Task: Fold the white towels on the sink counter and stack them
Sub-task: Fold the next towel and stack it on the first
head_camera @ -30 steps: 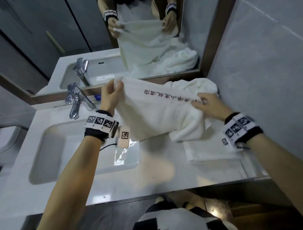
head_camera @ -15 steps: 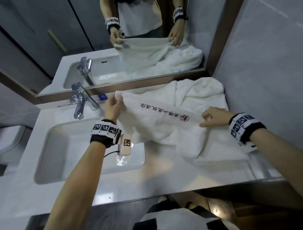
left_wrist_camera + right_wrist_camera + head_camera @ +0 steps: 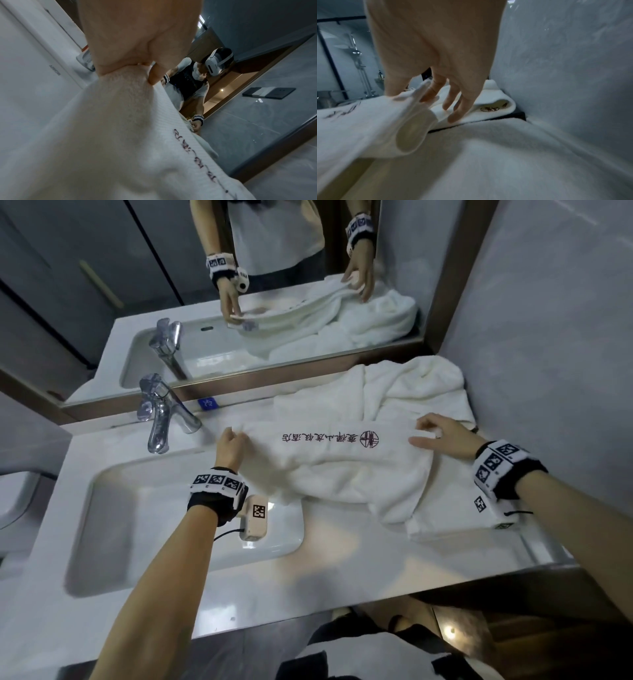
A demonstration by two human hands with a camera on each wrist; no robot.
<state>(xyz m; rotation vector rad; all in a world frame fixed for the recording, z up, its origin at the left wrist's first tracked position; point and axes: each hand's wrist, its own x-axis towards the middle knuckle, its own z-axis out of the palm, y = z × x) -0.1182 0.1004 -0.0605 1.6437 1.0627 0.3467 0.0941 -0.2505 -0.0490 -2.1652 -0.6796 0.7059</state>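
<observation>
Head view: since half a second ago, my left hand (image 3: 230, 447) and right hand (image 3: 442, 436) have lowered the white towel (image 3: 346, 470) onto the counter (image 3: 205, 594), its long axis running hand to hand, dark lettering up. Left wrist view: my fingers (image 3: 153, 75) pinch its corner. Right wrist view: thumb and forefinger pinch the other end, remaining fingers (image 3: 462, 108) spread over a crumpled towel (image 3: 494, 100) beyond.
</observation>
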